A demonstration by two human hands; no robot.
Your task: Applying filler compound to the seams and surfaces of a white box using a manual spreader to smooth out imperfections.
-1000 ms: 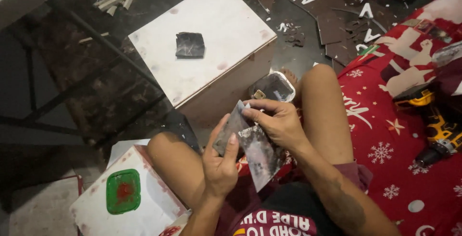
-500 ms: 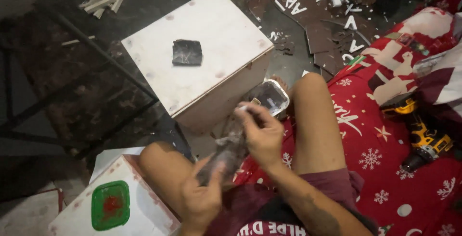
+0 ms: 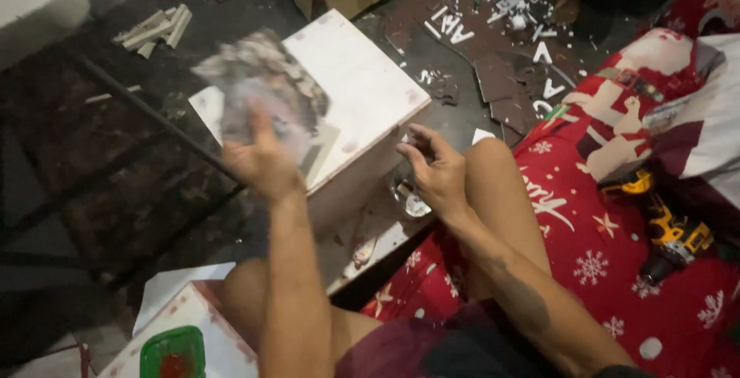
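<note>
Overhead, left hand (image 3: 262,158) raised, gripping sheet (image 3: 262,89)

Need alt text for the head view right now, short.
Seated person's left hand lifts a blurred grey sheet above a white box; the right hand hangs open beside a knee. A yellow drill lies on red cloth.

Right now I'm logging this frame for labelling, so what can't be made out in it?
- Head view: the grey sheet in the left hand is motion-blurred; its surface is unreadable.
- The dark square on the white box is hidden behind that sheet.
- The shiny container is half covered by the right hand.
- The green-lidded box is cut by the bottom edge.
</note>
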